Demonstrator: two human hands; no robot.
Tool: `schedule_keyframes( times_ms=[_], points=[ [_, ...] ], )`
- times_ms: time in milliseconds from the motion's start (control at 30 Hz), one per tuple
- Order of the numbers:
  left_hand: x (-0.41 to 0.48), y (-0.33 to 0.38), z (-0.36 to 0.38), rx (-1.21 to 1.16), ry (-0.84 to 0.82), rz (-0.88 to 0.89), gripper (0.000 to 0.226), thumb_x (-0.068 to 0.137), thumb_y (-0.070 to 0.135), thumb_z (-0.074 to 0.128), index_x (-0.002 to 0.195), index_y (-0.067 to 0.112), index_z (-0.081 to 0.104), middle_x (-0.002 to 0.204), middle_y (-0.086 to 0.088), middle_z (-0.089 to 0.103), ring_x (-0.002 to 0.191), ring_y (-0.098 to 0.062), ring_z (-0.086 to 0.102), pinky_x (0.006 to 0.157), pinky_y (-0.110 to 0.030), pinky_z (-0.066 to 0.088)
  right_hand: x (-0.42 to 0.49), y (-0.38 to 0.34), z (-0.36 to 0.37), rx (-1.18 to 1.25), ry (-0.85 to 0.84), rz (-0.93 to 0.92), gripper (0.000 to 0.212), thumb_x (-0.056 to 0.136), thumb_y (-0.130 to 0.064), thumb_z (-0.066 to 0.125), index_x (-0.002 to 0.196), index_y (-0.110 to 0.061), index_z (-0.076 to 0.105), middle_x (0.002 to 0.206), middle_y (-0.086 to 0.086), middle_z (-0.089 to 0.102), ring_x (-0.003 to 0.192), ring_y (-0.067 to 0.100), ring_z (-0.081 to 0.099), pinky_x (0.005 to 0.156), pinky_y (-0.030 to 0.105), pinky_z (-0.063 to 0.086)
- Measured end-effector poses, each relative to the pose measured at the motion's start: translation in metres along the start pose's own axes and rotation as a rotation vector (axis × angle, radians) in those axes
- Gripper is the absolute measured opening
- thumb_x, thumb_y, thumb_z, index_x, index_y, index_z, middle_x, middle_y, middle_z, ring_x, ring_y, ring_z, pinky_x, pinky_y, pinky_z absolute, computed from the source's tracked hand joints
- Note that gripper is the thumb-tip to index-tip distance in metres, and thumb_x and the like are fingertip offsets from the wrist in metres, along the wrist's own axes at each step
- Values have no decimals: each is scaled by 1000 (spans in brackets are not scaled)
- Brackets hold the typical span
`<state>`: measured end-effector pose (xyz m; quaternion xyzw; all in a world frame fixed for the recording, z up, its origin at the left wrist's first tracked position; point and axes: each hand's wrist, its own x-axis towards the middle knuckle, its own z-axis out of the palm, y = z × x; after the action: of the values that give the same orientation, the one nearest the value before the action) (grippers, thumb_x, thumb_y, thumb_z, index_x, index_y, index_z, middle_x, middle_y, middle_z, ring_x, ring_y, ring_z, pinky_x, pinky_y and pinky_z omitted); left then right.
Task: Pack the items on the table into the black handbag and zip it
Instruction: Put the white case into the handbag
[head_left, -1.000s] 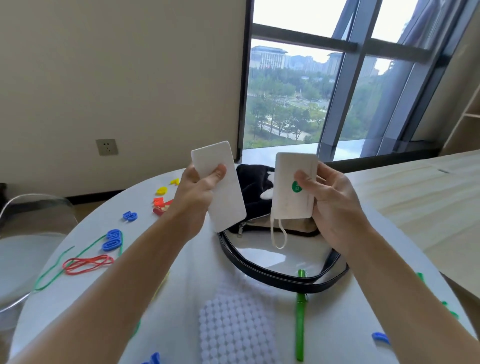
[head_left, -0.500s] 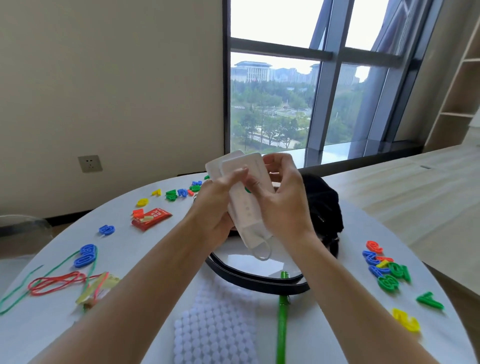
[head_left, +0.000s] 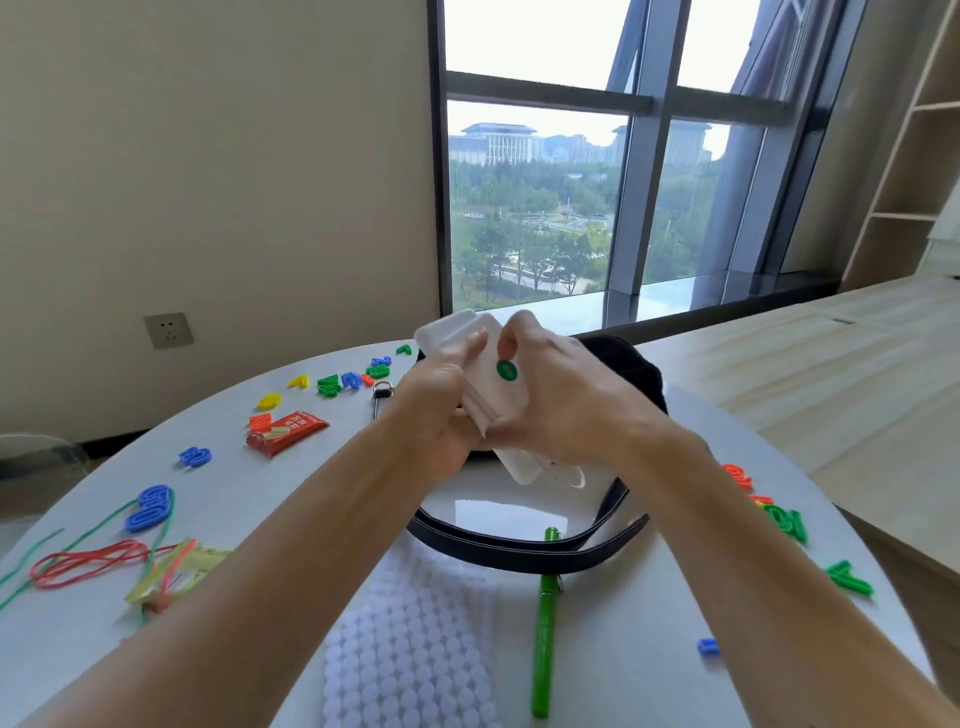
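I hold two flat white rectangular power banks (head_left: 488, 384), stacked face to face and tilted, above the round white table (head_left: 623, 639). My left hand (head_left: 436, 410) and right hand (head_left: 566, 400) clamp the stack, fingers pressed against its faces. Just behind it lies the black fabric handbag (head_left: 631, 364), its black strap (head_left: 519, 545) looped near a green pen (head_left: 544, 623).

Bright daylight pours through the window (head_left: 571, 208), its sky blown out white. Glare pools on the glossy surface (head_left: 498, 512). Wide-angle distortion bends the frame edges.
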<state>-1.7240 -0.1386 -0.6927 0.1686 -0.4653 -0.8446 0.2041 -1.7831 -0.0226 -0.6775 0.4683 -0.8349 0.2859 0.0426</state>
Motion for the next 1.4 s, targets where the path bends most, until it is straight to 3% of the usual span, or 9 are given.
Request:
schedule_keyframes(
  times_ms=[100,300,500,700,767,867,1067,1200,1400],
  points=[
    [0,0,3,79,64,-1,19,97,24,61,104,6,65,80,-10,77,73,-25,74,84,-52,59,-7,7,4,-24,18,-27,60,68,-41,86,105,-23,43,94,-14,48,94,17,46,66,22,37],
    [-3,-4,2,-2,112,-39,22,98,28,60,107,8,59,65,-4,76,58,-19,74,55,-37,60,-8,7,20,-73,104,-50,61,65,-40,89,102,-23,43,96,-3,57,89,20,50,60,24,35],
    [1,8,-10,217,-72,-26,47,98,51,48,118,11,63,109,-13,72,92,-26,73,78,-40,58,-10,31,0,76,156,74,51,63,-41,87,83,-26,43,99,-1,60,88,22,55,56,29,38],
    [30,2,-49,1397,-136,474,24,97,25,56,92,36,77,115,7,59,112,-15,51,94,-31,44,-32,67,-30,9,72,222,50,53,-41,90,79,-25,51,98,0,65,75,19,58,46,26,45],
    [44,-15,-55,1844,-247,498,19,94,30,59,100,35,77,132,0,48,125,-21,38,103,-41,40,-38,73,-28,-5,10,236,47,54,-37,90,78,-25,51,92,3,63,65,19,51,41,27,42],
    [62,-35,-56,2229,-279,480,28,93,42,52,109,28,70,133,-3,46,122,-27,42,92,-43,43,-40,75,-23,-70,-72,231,46,55,-37,88,78,-26,50,84,2,57,62,17,45,42,26,39],
    [83,-9,-41,1975,-9,976,22,92,24,57,111,18,67,107,0,61,96,-30,65,65,-35,42,-26,74,-10,-248,-154,175,48,54,-45,83,77,-36,43,83,-2,50,70,8,44,50,31,35],
    [88,8,-24,2001,-18,1071,29,81,9,62,109,15,60,107,-2,56,95,-32,64,65,-37,40,-3,65,3,-324,-107,114,46,61,-45,80,86,-37,42,85,-6,42,78,20,50,56,32,38],
    [96,13,-17,2243,-200,897,93,61,63,79,134,23,36,127,-1,41,114,-27,50,86,-54,46,48,62,23,-478,-36,81,47,71,-42,76,108,-30,49,92,0,43,86,31,52,65,36,39]
  ],
)
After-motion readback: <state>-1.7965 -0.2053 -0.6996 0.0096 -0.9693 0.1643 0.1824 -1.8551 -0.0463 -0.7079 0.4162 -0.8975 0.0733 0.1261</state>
